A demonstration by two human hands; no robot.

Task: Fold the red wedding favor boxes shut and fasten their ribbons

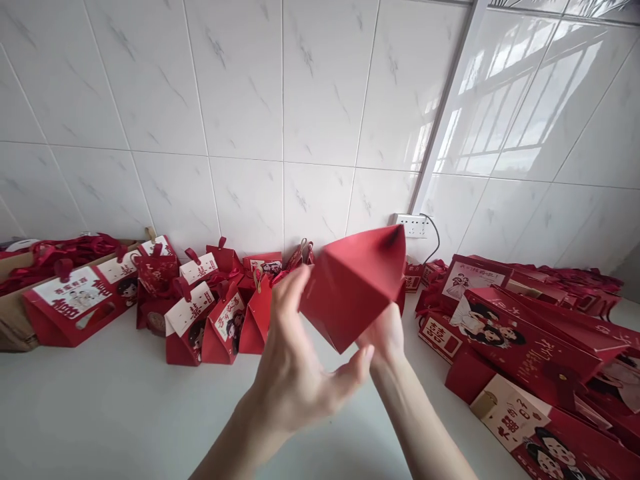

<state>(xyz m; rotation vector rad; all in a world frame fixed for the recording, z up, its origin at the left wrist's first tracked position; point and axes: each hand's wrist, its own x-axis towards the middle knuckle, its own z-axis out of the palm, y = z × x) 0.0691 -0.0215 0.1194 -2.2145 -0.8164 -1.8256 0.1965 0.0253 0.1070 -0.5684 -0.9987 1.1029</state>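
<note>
A plain red paper gift box [350,287] is held up in the air above the table, tilted, with its folded faces and a corner toward me. My left hand [295,360] curves round its left side. The fingers lie along the box's left edge, while the thumb reaches across below the lower corner. My right hand [387,337] supports the box from behind and beneath on the right; its fingers are mostly hidden by the box. Behind my left hand stands a group of small red gift boxes [220,327] with ribbon loops and printed fronts.
On the right lies a pile of larger red printed boxes [530,340]. A cardboard carton [15,320] with dark red ribbons is at far left, beside a handled red box [75,307]. A power strip [413,225] with a black cable sits against the tiled wall [240,87].
</note>
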